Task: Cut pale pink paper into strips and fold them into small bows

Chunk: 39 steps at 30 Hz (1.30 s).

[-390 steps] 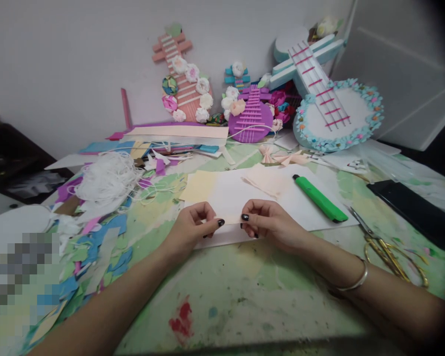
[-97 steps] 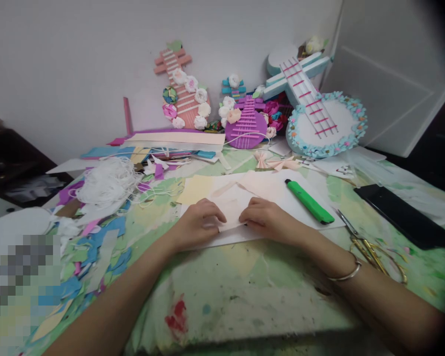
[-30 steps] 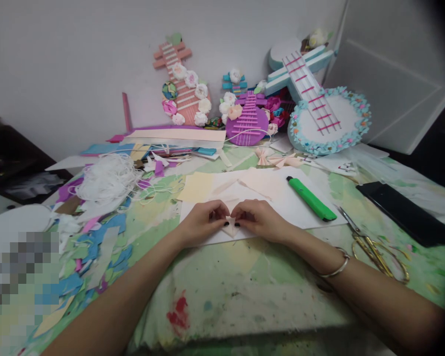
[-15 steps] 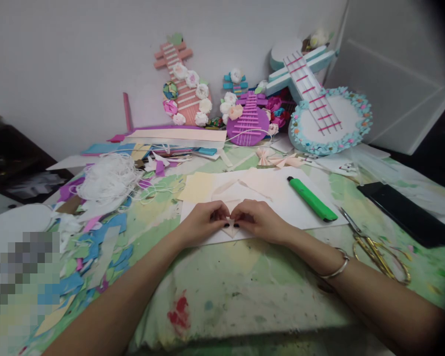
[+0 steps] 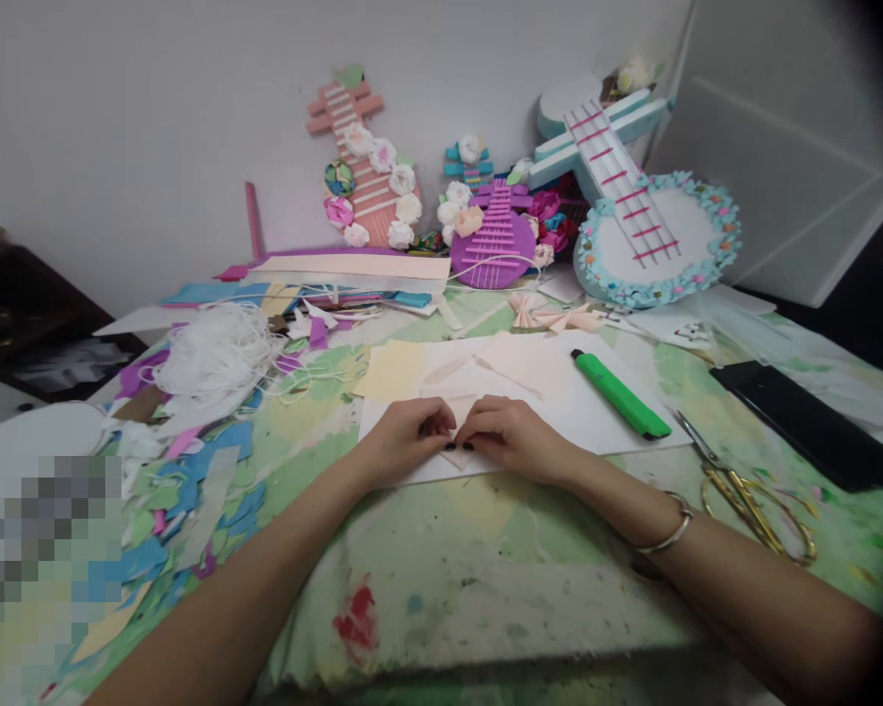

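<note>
Between my fingertips is a small piece of pale peach paper [image 5: 456, 458], with a pointed lower end showing below my thumbs. My left hand [image 5: 412, 436] pinches it from the left, and my right hand [image 5: 511, 436] pinches it from the right, the thumbs close together. Much of the paper is covered by my fingers. Both hands rest over a white sheet [image 5: 559, 412]. Just beyond them on that sheet lie thin peach paper pieces [image 5: 511, 361] and a pale yellow paper [image 5: 391, 371].
A green utility knife [image 5: 619, 394] lies on the sheet's right side. Gold-handled scissors [image 5: 740, 500] and a black flat object [image 5: 809, 417] are farther right. White string [image 5: 213, 353] and paper scraps [image 5: 213, 480] cover the left. Decorated paper lutes [image 5: 496, 235] lean against the wall.
My right fingertips have shifted slightly left, closer to my left thumb, over the peach paper. Everything else looks the same.
</note>
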{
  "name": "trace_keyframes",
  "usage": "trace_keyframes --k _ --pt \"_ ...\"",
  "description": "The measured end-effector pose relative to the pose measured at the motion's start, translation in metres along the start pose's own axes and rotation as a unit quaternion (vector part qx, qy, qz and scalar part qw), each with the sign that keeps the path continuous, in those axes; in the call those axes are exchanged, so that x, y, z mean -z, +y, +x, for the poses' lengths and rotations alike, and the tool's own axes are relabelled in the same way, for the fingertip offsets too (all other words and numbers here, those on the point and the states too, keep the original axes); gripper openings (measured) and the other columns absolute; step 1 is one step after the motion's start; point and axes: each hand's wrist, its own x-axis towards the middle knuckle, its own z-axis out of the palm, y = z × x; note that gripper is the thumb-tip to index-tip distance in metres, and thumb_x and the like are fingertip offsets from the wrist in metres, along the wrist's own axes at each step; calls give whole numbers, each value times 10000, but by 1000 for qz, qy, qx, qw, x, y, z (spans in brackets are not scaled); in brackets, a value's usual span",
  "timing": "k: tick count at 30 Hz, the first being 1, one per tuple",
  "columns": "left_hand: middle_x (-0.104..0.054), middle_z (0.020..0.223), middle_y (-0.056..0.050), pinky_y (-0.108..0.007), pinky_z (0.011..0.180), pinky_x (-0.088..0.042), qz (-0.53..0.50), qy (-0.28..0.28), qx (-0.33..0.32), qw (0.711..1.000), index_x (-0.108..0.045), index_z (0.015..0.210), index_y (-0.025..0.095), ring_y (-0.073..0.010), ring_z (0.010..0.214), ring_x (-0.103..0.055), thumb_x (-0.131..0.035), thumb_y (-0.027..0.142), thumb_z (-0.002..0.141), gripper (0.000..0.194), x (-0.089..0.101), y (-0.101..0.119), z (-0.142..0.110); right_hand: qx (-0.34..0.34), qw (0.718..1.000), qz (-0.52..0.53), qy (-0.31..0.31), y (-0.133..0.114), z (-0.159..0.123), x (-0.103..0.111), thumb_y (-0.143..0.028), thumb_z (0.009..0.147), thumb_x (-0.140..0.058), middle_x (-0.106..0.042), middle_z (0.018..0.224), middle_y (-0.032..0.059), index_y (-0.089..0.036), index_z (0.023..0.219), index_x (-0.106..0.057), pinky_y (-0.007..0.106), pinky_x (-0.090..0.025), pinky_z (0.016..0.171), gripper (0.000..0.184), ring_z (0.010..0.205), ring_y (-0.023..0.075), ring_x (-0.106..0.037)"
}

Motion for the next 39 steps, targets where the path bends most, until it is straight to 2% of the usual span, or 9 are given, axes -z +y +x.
trace_keyframes --k 4,8,15,19,25,30,32,35,39 --pt "-566 717 9 -220 627 -401 43 14 -71 996 -604 724 161 -112 669 -514 -562 41 708 128 0 -1 -1 -12 1000 -6 2 -1 0 0 -32 811 -558 -648 821 43 -195 864 -732 268 -449 732 245 787 145 -589" --pt "-594 807 -27 -251 747 -436 68 -4 -135 988 -649 714 183 -145 807 -558 -558 82 781 152 0 0 -3 -26 1000 -9 0 0 0 0 -12 783 -568 -625 798 39 -196 852 -737 264 -444 718 259 772 147 -580" --pt "-638 809 -42 -273 775 -438 87 -35 -162 982 -659 760 195 -169 855 -552 -545 123 839 156 2 2 -6 -22 1000 3 1 3 0 -2 7 766 -560 -626 802 37 -198 840 -736 268 -441 727 281 786 151 -574" --pt "-639 815 -40 -272 773 -425 99 -34 -176 979 -644 787 184 -167 855 -539 -542 116 852 140 1 5 -8 -15 1000 12 8 1 0 -1 17 759 -561 -626 802 29 -204 827 -734 260 -440 722 289 785 144 -574" --pt "-655 798 -38 -334 788 -394 161 -41 -170 971 -630 746 176 -194 834 -527 -640 209 824 85 0 13 -10 -24 1000 2 6 0 0 -1 4 777 -564 -621 791 39 -179 823 -733 261 -442 699 253 764 143 -573" --pt "-640 807 -61 -367 798 -423 222 -60 -177 957 -618 738 161 -222 862 -535 -632 231 830 117 2 24 -17 -35 999 2 2 -2 0 0 8 773 -569 -631 815 45 -174 842 -732 269 -450 715 254 779 147 -580" --pt "-633 866 -89 -391 817 -444 254 -63 -181 948 -617 789 145 -244 904 -541 -621 250 844 119 0 28 -25 -33 999 6 1 -2 0 0 14 772 -569 -632 819 46 -174 852 -734 271 -452 726 262 782 147 -582" --pt "-625 1008 -134 -414 849 -474 295 -30 -183 937 -609 962 115 -269 987 -545 -568 236 886 148 -10 30 -42 -30 1000 9 0 -1 0 0 3 787 -572 -637 826 50 -172 860 -737 273 -453 737 252 795 150 -584" --pt "-583 1170 -184 -459 918 -467 342 4 -176 923 -523 1195 56 -310 1108 -514 -546 246 901 351 -24 28 -63 -36 999 4 -5 0 0 1 3 788 -577 -645 827 56 -160 857 -740 274 -454 745 241 808 156 -581"
